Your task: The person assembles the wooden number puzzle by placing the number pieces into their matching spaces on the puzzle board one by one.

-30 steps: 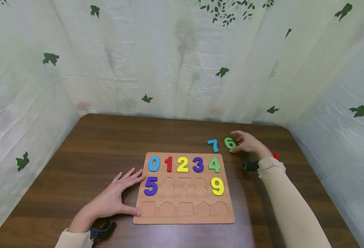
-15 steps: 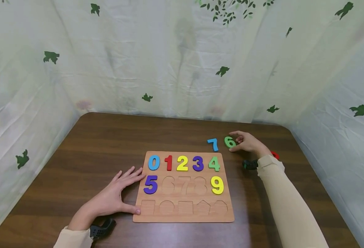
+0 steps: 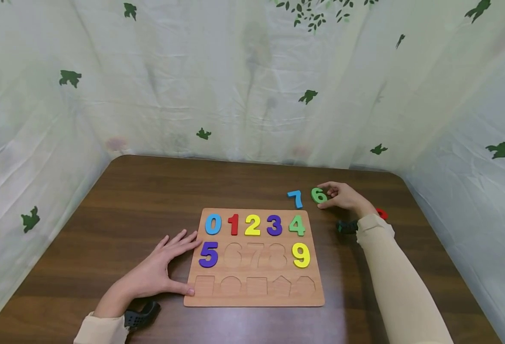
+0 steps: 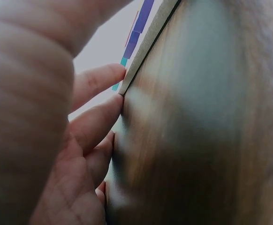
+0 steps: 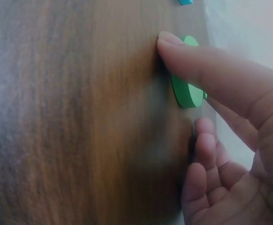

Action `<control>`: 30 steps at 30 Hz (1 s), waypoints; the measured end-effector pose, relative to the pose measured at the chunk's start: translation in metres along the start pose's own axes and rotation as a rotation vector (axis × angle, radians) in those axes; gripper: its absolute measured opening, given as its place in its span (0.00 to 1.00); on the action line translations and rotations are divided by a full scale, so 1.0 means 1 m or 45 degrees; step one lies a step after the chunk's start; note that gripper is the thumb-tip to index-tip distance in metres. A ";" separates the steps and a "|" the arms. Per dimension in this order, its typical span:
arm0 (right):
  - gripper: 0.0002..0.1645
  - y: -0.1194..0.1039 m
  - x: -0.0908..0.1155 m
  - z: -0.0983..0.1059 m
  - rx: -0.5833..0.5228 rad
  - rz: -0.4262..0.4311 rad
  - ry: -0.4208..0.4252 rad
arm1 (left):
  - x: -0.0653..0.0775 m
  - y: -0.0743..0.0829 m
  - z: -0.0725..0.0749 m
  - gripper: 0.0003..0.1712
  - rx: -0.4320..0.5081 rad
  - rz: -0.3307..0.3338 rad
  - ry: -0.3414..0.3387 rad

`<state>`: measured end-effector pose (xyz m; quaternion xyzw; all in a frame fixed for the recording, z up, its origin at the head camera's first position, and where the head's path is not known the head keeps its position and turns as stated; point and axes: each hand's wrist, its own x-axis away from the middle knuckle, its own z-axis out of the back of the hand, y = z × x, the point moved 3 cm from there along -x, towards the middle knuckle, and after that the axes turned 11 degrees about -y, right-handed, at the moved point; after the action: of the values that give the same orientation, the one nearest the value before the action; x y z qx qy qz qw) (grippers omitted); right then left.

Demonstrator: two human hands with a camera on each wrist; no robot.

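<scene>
In the head view, a wooden number board [image 3: 252, 298] lies on the table, bearing coloured digits in its top row and a purple 5 [image 3: 208, 254] and yellow 9 [image 3: 301, 255] in its middle row. My left hand [image 3: 158, 270] rests along the board's left side, fingers spread, with the thumb at the lower left corner. Beyond the board, my right hand [image 3: 342, 197] pinches a green number 6 [image 3: 319, 195] between thumb and index finger. The right wrist view shows the thumb against the side of the green 6 [image 5: 190, 93], its other fingers curled.
A blue number 7 [image 3: 296, 198] lies just behind the board, left of the green 6. Part of a red piece [image 3: 382, 213] shows behind the right sleeve [image 3: 400, 267]. A pale curtain [image 3: 252, 95] surrounds the table's back and sides.
My right thumb and index finger have drawn slightly closer around the green 6, which stays in its place. My left hand keeps its place at the board.
</scene>
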<state>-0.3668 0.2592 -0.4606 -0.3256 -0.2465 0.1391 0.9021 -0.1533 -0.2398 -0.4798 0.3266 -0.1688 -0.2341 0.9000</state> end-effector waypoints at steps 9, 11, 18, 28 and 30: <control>0.40 0.007 0.002 -0.001 -0.012 0.005 0.054 | -0.002 0.000 0.000 0.62 -0.004 -0.008 -0.005; 0.40 0.007 0.003 -0.001 -0.013 0.001 0.070 | -0.003 0.000 -0.001 0.62 -0.005 -0.006 -0.008; 0.41 0.003 0.005 -0.006 0.002 -0.008 0.113 | -0.002 0.000 -0.001 0.63 0.000 -0.006 -0.005; 0.41 -0.017 0.019 -0.014 0.016 0.044 0.162 | -0.001 0.000 0.000 0.64 -0.011 0.004 -0.017; 0.40 -0.024 0.021 -0.015 0.010 0.058 0.176 | 0.000 -0.001 0.000 0.64 -0.011 0.010 -0.019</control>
<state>-0.3385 0.2419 -0.4471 -0.3365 -0.1756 0.1379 0.9148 -0.1539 -0.2403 -0.4805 0.3205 -0.1757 -0.2336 0.9011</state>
